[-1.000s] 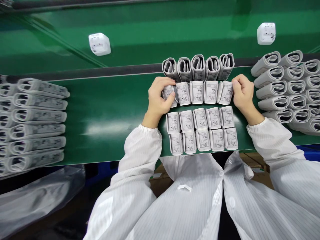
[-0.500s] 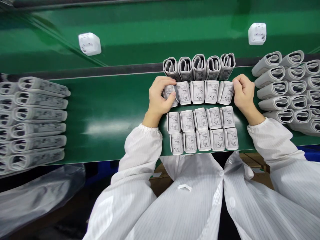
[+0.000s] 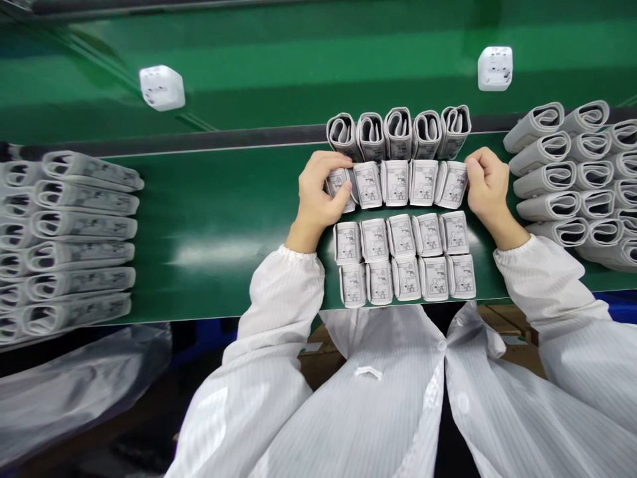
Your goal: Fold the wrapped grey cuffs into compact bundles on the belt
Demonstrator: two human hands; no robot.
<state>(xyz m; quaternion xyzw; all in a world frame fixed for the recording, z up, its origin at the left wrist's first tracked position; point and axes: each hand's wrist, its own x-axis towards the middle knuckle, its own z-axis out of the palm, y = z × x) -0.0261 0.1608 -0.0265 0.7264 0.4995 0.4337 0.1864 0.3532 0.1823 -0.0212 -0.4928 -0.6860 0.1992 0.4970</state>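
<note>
A row of rolled grey blood pressure cuffs, printed with line drawings, lies between my two hands on the green table. My left hand is closed around the leftmost cuff, thumb in front and fingers behind. At the other end, my right hand has its fingers curled and its thumb and fingertip against the rightmost cuff. Behind this row stand several cuffs with their coiled ends showing. Nearer my body lie two more rows of cuffs, printed faces up.
Stacks of rolled cuffs stand at the left and at the right. Beyond the table's dark rail, a green conveyor belt carries two white plastic devices, one left and one right. The table's front edge runs close to my coat.
Both white devices on the belt have shifted to the left. My hands stay at the two ends of the cuff row, with almost no movement; the view has shifted slightly.
</note>
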